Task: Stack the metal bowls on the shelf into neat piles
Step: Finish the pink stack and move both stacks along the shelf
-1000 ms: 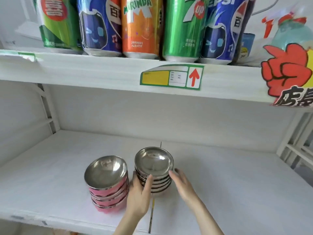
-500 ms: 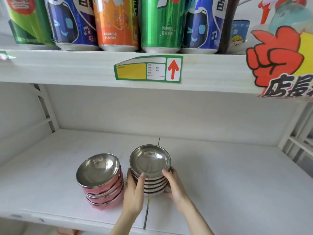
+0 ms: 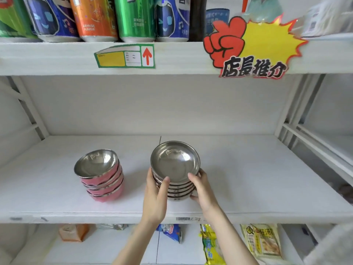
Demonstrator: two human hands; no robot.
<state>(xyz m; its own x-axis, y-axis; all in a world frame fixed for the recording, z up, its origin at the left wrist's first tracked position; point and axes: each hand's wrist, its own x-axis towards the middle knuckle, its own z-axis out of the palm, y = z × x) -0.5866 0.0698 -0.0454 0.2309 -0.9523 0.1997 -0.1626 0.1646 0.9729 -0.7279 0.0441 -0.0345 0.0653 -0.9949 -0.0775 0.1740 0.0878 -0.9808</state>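
Two piles of metal bowls stand on the white shelf (image 3: 248, 178). The silver pile (image 3: 175, 163) of several plain steel bowls is near the middle. My left hand (image 3: 155, 196) grips its left side with the thumb over the top rim. My right hand (image 3: 202, 190) grips its right side, fingers curled behind the bowls. A pile of several pink-sided bowls (image 3: 101, 176) stands apart to the left, leaning a little, with no hand on it.
Large drink cans (image 3: 95, 18) line the shelf above, whose front edge carries a price label (image 3: 125, 56) and a red-and-yellow promo sign (image 3: 252, 48). Snack packets (image 3: 261, 240) lie on the shelf below. A white upright frame (image 3: 290, 119) bounds the right side.
My view has dropped and drawn back, showing the lower shelf. Both hands closed in around the silver pile, which now sits farther right of the pink pile.
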